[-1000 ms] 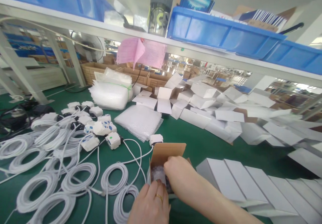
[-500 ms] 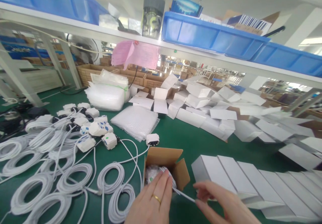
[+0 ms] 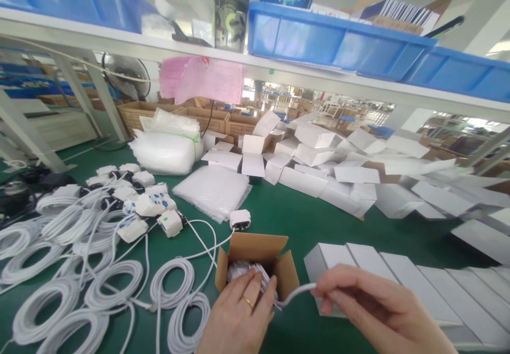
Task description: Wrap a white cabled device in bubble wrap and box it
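A green table (image 3: 319, 221) fills the view under a white shelf (image 3: 119, 38) that carries 3 blue bins (image 3: 334, 41). Across the right and back of the table lies a big heap of white boxes (image 3: 350, 179), some flat, some folded, and a neat overlapping row of flat ones (image 3: 398, 279) runs along the near right edge. On the left sprawl many white cable coils (image 3: 99, 285), and behind them sits a cluster of small white units (image 3: 147, 205) (some with blue or green dots). A bundled stack of clear bags (image 3: 167, 149) stands at the back left, with a looser pile of bubble bags (image 3: 213, 189) just in front of it. Pink papers (image 3: 203, 78) hang from the shelf edge. Near the lower middle stands the open carton (image 3: 255, 264), brown inside, its flaps up, between the coils and the row of flat boxes. The left hand (image 3: 239, 317), a ring on 1 finger, rests on the carton's near edge with its fingers laid flat and loose over the wrapped contents, pressing rather than gripping. The right hand (image 3: 374, 306) is just right of the carton, thumb and forefinger pinched on the end of a white cable (image 3: 292, 293) that curves back into the carton. 1 more white unit (image 3: 240, 218) lies just behind the carton.
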A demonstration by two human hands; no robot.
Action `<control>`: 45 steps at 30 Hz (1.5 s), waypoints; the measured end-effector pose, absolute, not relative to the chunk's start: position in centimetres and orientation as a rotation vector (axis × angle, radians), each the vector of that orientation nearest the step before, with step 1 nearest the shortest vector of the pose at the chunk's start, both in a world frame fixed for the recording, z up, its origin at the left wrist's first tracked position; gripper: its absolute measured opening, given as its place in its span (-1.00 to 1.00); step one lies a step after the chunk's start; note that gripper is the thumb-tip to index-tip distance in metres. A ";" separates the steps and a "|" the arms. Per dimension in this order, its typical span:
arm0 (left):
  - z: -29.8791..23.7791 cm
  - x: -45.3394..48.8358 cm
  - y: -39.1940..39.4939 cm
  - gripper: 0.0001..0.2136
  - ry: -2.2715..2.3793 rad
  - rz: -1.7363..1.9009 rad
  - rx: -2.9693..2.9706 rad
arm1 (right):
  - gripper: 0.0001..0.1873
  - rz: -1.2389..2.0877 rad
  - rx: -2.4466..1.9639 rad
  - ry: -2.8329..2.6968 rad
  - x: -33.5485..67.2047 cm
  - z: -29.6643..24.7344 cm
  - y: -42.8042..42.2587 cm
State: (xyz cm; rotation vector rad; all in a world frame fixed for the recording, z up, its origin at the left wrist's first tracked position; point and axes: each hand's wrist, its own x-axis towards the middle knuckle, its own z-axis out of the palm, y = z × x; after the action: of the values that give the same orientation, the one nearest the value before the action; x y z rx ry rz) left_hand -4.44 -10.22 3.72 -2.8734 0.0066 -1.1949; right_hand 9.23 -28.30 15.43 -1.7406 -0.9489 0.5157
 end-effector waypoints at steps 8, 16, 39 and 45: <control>4.0 -2.3 -11.0 -0.88 -0.173 -0.867 -3.054 | -0.87 0.269 -1.618 -1.041 10.4 14.0 -24.6; 3.1 -2.9 -11.3 -0.88 -0.069 -0.886 -3.070 | -0.83 0.131 -1.736 -1.022 11.2 14.1 -25.1; 8.6 -4.9 -9.7 -0.82 -0.216 -1.543 -3.448 | -0.61 0.574 -1.141 -0.598 7.0 11.4 -21.7; 9.0 -5.1 -10.0 -0.85 -0.132 -1.524 -3.442 | -0.70 0.588 -0.960 -0.566 6.8 10.0 -21.3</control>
State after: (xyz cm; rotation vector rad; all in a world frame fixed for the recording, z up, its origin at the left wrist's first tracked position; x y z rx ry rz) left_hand -5.12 -10.05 9.00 -3.4418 -0.1316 -1.5238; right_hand 6.84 -21.27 10.02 -0.9597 -0.5659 0.5884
